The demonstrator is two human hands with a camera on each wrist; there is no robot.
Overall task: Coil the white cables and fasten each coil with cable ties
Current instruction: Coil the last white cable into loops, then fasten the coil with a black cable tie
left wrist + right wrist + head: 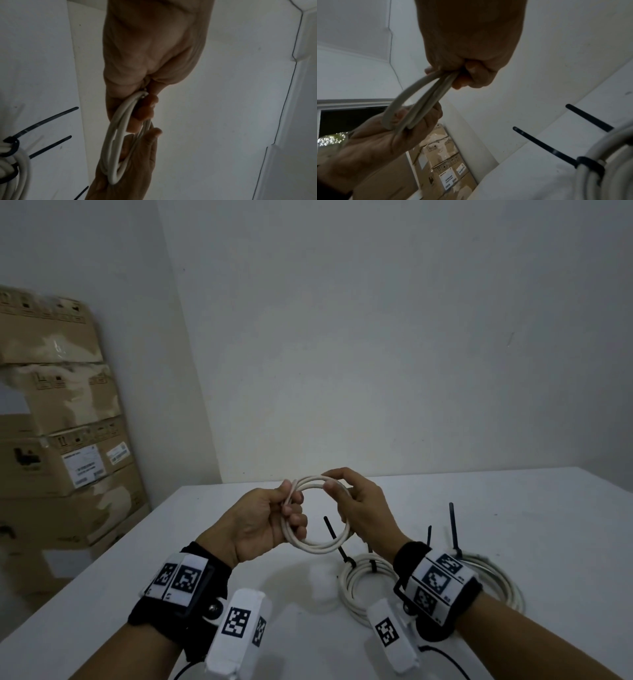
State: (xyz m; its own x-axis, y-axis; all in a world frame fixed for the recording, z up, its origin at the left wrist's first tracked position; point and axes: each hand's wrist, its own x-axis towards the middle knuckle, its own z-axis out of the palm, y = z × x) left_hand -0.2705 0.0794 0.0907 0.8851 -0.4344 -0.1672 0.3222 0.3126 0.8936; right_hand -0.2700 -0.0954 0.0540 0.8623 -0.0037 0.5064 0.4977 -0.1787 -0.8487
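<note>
Both hands hold one small white cable coil (313, 513) in the air above the table (513, 542): the left hand (263, 522) has its fingers curled round the coil's left side, and the right hand (359, 508) pinches the top of the loop between thumb and curled fingers.

White and plain, the table stands in a corner of pale walls. Its far edge meets the back wall, and past its left edge is a stack of cardboard boxes (61, 419).

Three coils can be counted: the one in the hands and two lying on the table near its front edge, a nearer tied coil (359, 587) and a second tied coil (503, 587) partly hidden behind the right wrist. Four black cable tie tails (454, 525) stand up from those two.

Seen from the head, the held coil is a round loop of a few turns. The left wrist view shows it edge-on, with the right hand's thumb beside it. Only the right wrist view shows a dark window (351, 119) above the boxes.
</note>
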